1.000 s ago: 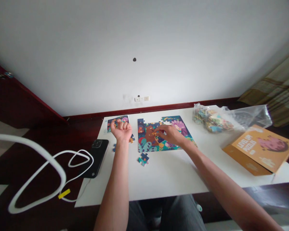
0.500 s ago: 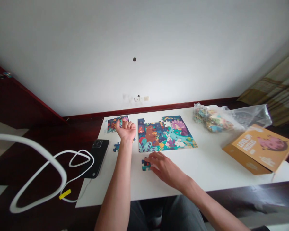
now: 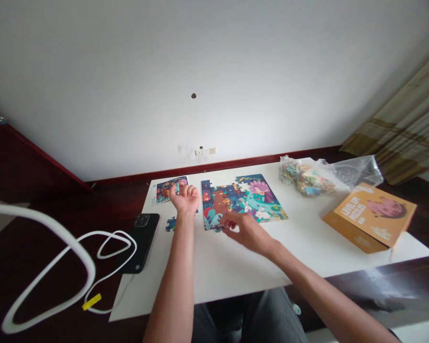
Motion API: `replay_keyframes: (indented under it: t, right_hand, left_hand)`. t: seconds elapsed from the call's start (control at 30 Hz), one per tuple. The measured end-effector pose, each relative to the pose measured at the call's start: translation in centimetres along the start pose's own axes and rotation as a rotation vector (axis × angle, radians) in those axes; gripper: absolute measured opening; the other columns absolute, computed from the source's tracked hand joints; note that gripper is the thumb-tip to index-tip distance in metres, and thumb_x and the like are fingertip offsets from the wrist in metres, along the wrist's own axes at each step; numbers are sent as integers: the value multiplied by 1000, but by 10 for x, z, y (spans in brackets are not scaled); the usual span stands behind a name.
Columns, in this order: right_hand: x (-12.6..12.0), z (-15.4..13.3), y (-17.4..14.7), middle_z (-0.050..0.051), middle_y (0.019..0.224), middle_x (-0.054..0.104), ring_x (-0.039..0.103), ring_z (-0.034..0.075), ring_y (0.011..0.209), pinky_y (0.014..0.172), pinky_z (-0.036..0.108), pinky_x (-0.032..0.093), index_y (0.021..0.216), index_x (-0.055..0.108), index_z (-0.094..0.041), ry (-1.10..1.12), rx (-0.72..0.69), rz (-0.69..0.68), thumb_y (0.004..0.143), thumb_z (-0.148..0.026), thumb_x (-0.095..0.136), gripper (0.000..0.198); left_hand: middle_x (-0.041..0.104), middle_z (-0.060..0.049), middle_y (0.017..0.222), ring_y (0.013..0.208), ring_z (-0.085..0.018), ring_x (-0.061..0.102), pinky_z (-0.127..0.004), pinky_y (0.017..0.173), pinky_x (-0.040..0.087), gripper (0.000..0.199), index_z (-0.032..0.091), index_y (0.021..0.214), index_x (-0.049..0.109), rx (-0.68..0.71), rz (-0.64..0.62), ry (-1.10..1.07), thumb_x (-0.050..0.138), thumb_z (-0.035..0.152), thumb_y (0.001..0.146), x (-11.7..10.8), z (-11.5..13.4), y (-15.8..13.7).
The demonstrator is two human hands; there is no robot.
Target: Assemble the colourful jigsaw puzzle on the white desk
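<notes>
A jigsaw puzzle [image 3: 262,202] with a bear, rabbits and a peacock lies partly assembled on the white table, its upper edge gapped. My right hand [image 3: 245,231] is at its lower edge, pinching a small dark puzzle piece [image 3: 219,228] between thumb and fingers; the piece is partly hidden and blurred. To the left of the puzzle, my left hand [image 3: 186,197] is raised palm up with fingers curled in and nothing visible in them. Behind it lies the picture sheet [image 3: 160,191], partly covered. A loose puzzle piece [image 3: 170,224] rests beside my left wrist.
A black phone [image 3: 141,243] lies at the table's left edge, near a looping white cable [image 3: 89,267] with a yellow tag. On the right are clear bags of puzzle pieces [image 3: 309,178] and an orange puzzle box [image 3: 373,216]. A wall stands behind the white table [image 3: 236,276].
My right hand has lifted the puzzle piece off the table and carried it up to the puzzle's lower edge. My left hand stays curled in nearly the same place. The view has shifted slightly.
</notes>
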State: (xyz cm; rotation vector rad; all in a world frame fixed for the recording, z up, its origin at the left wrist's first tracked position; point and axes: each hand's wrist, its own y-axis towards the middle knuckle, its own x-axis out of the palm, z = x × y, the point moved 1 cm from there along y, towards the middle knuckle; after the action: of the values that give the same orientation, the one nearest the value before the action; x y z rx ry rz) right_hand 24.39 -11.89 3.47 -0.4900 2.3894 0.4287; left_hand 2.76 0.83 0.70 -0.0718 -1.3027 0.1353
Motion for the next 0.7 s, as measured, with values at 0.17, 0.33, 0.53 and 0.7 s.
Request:
replay_keyframes:
  t: [0.17,0.33,0.53,0.7]
  right_hand:
    - [-83,78,64,5,90,77,71,18,75,67,27,52,118,72,-20,-15,145,239,89,-32,66,32]
    - [-105,148,79,3,80,74,66,17,68,65,26,49,125,70,-18,-49,264,429,85,-33,65,43]
    - [-89,161,66,2,75,72,63,16,68,67,26,46,120,74,-20,-187,249,336,89,-37,60,38]
    - [-94,159,65,2,74,74,64,18,69,69,27,46,112,77,-18,-243,276,289,92,-39,58,35]
  left_hand:
    - [25,9,45,40,-9,25,-23,45,26,23,20,76,55,-14,-36,18,54,37,93,0,-2,0]
    - [25,9,45,40,-9,25,-23,45,26,20,20,77,54,-27,-14,43,56,35,91,-2,-2,2]
    - [24,10,45,41,-8,25,-23,45,25,19,21,77,51,-53,-23,79,60,33,90,2,-11,2]
    - [24,10,47,41,-8,25,-23,45,25,20,21,76,51,-83,3,124,60,33,90,3,-24,-1]
